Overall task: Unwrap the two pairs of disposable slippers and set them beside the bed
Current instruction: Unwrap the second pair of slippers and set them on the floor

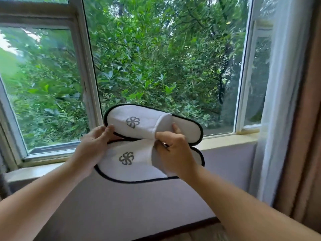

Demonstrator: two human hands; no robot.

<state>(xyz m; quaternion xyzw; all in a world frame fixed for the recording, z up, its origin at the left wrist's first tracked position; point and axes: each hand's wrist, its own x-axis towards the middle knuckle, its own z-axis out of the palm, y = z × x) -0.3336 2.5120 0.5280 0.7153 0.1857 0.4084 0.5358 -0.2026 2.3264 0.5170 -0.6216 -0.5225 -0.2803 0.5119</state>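
I hold the pair of white slippers (139, 122) up in front of the window sill (225, 140), one above the other. My left hand (93, 145) grips their toe ends, and my right hand (173, 150) pinches their open strap edges. A sheer curtain (281, 101) hangs right of the sill.

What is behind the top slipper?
Behind the top slipper you see the window, green trees and the sill. The stretch of sill straight behind it is covered, so it cannot be seen.

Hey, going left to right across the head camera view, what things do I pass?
Left window pane, left hand, right hand, white curtain, brown curtain; the slippers span both hands.
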